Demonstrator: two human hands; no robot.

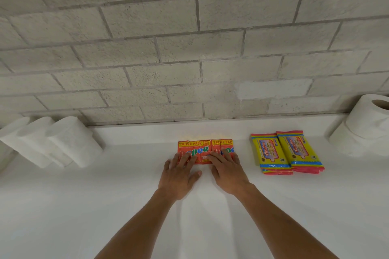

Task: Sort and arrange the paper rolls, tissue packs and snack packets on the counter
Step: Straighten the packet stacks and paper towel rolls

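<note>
Here we have both hands laid flat on the white counter [105, 206], fingers straight and spread, gripping nothing. Our left hand [179, 174] presses its fingertips on the lower left part of a red packet [194, 151] printed "TRIPLE PACK", thumb resting on the bare counter. Our right hand [227, 171] lies just beside it, its fingers covering the lower part of a second red packet [223, 146] of the same kind. The two red packets sit side by side, edges touching, lying flat in the middle of the counter, near the wall.

To the right, well apart from the red ones, two yellow packs [286, 151] with pink and blue ends lie flat, side by side and touching, angled slightly. Farther right, at the counter's end, white paper rolls [366, 126] are stacked, one roll on top showing its cardboard core. On the far left, another group of white paper rolls [52, 141] stands in a row against the grey block wall [189, 38].
</note>
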